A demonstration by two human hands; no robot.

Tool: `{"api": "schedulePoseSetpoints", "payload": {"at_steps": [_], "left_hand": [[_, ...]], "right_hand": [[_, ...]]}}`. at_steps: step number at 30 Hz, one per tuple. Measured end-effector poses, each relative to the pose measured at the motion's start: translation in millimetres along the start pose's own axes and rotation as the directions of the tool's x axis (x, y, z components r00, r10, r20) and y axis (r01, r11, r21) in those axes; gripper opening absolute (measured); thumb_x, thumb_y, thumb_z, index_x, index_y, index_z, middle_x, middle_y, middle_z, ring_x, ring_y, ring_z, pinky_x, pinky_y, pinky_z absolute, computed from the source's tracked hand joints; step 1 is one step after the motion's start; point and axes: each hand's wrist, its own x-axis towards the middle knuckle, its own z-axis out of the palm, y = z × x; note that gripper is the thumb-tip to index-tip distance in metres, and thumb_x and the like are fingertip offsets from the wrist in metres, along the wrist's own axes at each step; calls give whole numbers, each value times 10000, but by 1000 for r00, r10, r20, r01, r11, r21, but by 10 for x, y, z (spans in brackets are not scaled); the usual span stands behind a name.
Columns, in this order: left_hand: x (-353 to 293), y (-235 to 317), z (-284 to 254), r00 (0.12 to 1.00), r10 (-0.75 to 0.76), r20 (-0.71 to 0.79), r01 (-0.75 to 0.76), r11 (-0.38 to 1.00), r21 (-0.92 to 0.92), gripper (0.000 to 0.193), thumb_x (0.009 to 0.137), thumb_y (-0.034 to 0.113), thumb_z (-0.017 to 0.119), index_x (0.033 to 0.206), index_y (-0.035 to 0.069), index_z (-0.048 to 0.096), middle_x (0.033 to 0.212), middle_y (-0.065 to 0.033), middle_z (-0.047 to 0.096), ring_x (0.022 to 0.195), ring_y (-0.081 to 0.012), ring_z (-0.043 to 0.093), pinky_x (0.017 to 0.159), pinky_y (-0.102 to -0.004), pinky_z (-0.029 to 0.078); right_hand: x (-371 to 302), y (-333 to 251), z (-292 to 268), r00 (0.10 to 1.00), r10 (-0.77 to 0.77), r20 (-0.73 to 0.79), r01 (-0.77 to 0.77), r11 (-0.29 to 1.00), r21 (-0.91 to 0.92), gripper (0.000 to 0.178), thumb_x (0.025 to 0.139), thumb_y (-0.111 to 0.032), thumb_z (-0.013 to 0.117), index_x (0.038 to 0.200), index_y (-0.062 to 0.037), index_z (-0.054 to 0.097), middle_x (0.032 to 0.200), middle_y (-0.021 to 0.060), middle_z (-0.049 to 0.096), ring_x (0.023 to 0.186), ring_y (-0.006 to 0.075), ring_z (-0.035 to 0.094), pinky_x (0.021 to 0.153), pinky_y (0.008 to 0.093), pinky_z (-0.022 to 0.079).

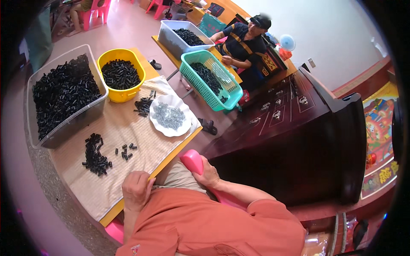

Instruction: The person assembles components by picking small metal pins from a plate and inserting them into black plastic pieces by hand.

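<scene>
My left hand (136, 187) rests at the front edge of the cloth-covered table (141, 170), its fingers curled and its thumb along the wooden rim. Farther right, my right hand (206, 174) is wrapped around the rounded end of a pink plastic chair armrest (191, 161). Beyond my left hand lies a loose pile of small black cylindrical pieces (96, 155), with a few scattered black pieces (126, 152) beside it. A white scalloped plate (185, 125) bears many small clear pieces, and another little black heap (144, 106) lies next to it.
A large clear bin (79, 112) and a yellow tub (137, 91), both full of black pieces, stand on the table. Beyond are a grey-white bin (164, 36), a green basket (207, 100) and a seated person (245, 42). A dark wooden cabinet (294, 158) stands at right.
</scene>
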Motion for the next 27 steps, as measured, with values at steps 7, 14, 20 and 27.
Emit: {"api": "schedulePoseSetpoints", "payload": {"at_steps": [7,14,20,27], "left_hand": [[-60,16,92,994,57,88,-69,989,131,303,651,123,814,882,70,626,938,-73,619,902,-292,592,768,-408,488],[-48,92,166,985,99,139,-132,958,253,314,610,118,814,842,81,605,933,-62,594,909,-279,575,794,-413,479],[-60,141,184,981,105,162,-152,937,313,349,596,110,826,869,80,610,950,-66,593,920,-280,573,801,-411,481],[-106,63,216,986,84,142,-128,933,337,415,590,122,855,938,84,633,984,-70,603,968,-283,575,839,-404,495]], "right_hand": [[-14,12,4,1000,21,16,-22,999,34,711,823,-275,692,1405,-86,330,1187,287,600,983,506,622,823,567,518],[-25,94,-7,999,-37,-33,38,998,54,737,795,-270,728,1384,-69,333,1145,287,615,951,505,636,809,553,530],[-60,81,-67,990,-107,-96,112,992,49,798,769,-296,774,1382,-2,356,1296,273,507,1113,465,579,902,496,513],[273,-492,78,503,-840,-201,771,542,-335,597,720,-210,770,1238,-16,545,1254,169,512,1147,352,525,1010,505,452]]}}
